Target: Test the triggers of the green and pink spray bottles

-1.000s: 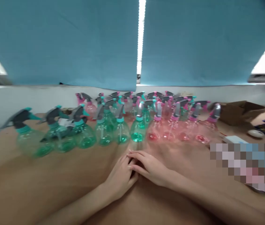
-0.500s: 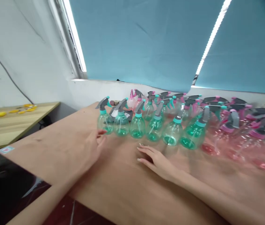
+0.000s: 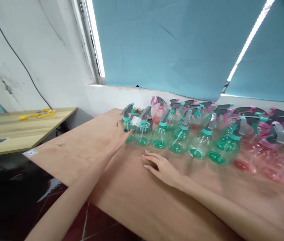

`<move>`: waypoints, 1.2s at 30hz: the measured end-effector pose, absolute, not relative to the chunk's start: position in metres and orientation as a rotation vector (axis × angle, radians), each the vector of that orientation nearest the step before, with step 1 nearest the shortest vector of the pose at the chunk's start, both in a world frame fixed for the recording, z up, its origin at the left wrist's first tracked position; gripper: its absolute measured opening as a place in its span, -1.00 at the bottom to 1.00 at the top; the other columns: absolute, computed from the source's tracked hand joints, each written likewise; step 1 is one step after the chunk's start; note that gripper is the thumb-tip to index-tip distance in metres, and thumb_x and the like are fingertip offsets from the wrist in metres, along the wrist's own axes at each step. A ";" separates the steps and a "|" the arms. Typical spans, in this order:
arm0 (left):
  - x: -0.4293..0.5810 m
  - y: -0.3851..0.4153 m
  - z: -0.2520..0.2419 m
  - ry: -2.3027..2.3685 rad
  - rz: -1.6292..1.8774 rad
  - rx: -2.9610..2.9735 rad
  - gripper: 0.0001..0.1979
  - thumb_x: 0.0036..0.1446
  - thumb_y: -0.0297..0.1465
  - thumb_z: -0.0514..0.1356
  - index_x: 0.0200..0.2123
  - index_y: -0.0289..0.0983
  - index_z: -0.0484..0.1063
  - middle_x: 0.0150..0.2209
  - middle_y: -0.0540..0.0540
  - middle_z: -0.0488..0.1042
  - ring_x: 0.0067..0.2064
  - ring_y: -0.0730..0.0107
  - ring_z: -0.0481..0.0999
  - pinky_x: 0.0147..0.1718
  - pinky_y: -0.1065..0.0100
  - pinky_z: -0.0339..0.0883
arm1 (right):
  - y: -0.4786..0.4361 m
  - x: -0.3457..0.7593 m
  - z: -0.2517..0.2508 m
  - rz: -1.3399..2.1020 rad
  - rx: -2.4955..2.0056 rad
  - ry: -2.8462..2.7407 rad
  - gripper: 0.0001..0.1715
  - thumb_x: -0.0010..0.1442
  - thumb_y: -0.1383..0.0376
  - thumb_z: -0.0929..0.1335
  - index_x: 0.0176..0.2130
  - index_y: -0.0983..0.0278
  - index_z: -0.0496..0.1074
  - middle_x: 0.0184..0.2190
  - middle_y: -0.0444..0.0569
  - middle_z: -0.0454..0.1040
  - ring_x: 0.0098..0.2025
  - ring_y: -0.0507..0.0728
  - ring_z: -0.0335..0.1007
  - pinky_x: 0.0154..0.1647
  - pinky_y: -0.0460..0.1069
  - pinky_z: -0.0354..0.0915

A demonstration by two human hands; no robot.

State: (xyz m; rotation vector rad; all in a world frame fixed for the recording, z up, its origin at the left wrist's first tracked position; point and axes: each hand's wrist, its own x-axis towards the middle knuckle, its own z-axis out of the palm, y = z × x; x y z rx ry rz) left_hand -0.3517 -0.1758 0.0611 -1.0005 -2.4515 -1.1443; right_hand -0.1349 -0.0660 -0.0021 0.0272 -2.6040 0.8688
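A row of spray bottles with clear green bodies, turquoise collars and grey trigger heads stands on the brown table. At its left end is a green spray bottle. My left hand is at this bottle's near left side, thumb across its front and another finger by its left edge. The thumb and finger are apart; whether they press on the bottle I cannot tell. My right hand lies low over the tabletop in front of another green spray bottle, fingers loosely spread, holding nothing.
Pink spray bottles crowd the right side and back. Behind the left bottles lies a dark item with a white label. A separate wooden table at left carries yellow pieces. The brown table's edge runs along the near left.
My left hand has moved forward to the leftmost green bottle, its thumb now across the front. My right hand stays near the table surface. The view has turned slightly left.
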 end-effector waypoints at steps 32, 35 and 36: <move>-0.116 -0.155 0.078 -2.413 -1.044 -1.833 -0.45 -0.01 -0.04 0.30 -0.04 -0.24 0.33 -0.06 -0.21 0.44 0.03 -0.11 0.38 -0.02 -0.14 0.28 | -0.033 0.017 0.019 1.275 -0.199 -2.245 0.02 -0.02 0.17 0.53 0.26 0.14 0.00 0.17 0.11 0.27 0.18 0.32 0.26 0.12 0.22 0.30; -0.106 -0.125 0.089 -2.403 -1.370 -1.985 -0.45 0.02 -0.18 0.30 0.05 -0.20 0.26 0.02 -0.21 0.39 0.06 -0.05 0.38 -0.02 -0.08 0.31 | -0.021 0.041 0.024 1.203 -0.225 -2.273 0.00 -0.05 0.12 0.55 0.22 0.13 0.05 0.17 0.08 0.27 0.18 0.31 0.25 0.12 0.22 0.29; -0.101 -0.114 0.092 -2.366 -1.484 -2.054 -0.44 0.04 -0.23 0.29 0.08 -0.20 0.22 0.01 -0.20 0.39 0.03 0.01 0.41 -0.04 -0.02 0.33 | -0.017 0.047 0.026 1.164 -0.232 -2.290 -0.05 -0.04 0.11 0.55 0.19 0.13 0.09 0.15 0.07 0.28 0.18 0.31 0.24 0.12 0.22 0.29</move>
